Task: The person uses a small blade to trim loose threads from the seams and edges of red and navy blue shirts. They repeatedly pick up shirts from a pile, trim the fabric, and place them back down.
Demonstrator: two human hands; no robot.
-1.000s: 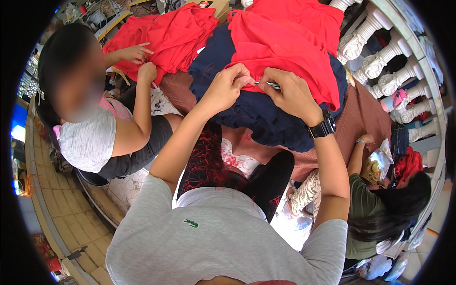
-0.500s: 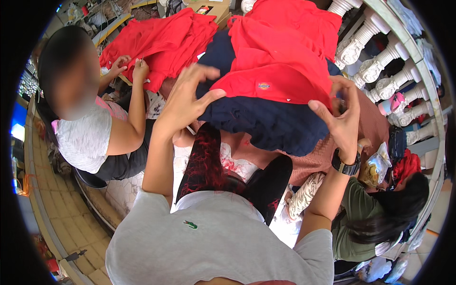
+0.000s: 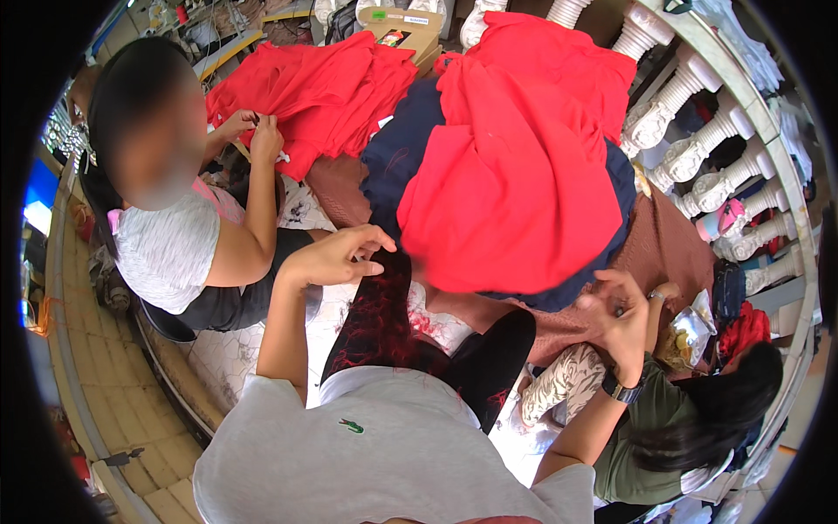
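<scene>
A red knit garment [image 3: 515,201] lies heaped over dark navy cloth [image 3: 397,166] in front of me, its near edge hanging toward my lap. My left hand [image 3: 336,259] hovers at the near left of the pile, empty, fingers bent and thumb apart. At the near right corner, my right hand [image 3: 621,319] is beside the cloth, partly blurred. Its lower fingers curl round something small with a shiny spot, too little shown to name. Thumb and forefinger are slightly apart, and I cannot tell whether they touch the fabric.
A person [image 3: 170,253] on my left handles another red garment pile [image 3: 323,96]. A second person [image 3: 690,393] sits at my right. A brown cloth [image 3: 672,249] covers the surface beneath the pile. White balusters [image 3: 681,157] line the right side; a cardboard box [image 3: 406,31] stands behind.
Both hands have come down and nearer to me, off the raised red fabric edge. The red garment now drapes over the near navy cloth. The left person's hands have shifted slightly.
</scene>
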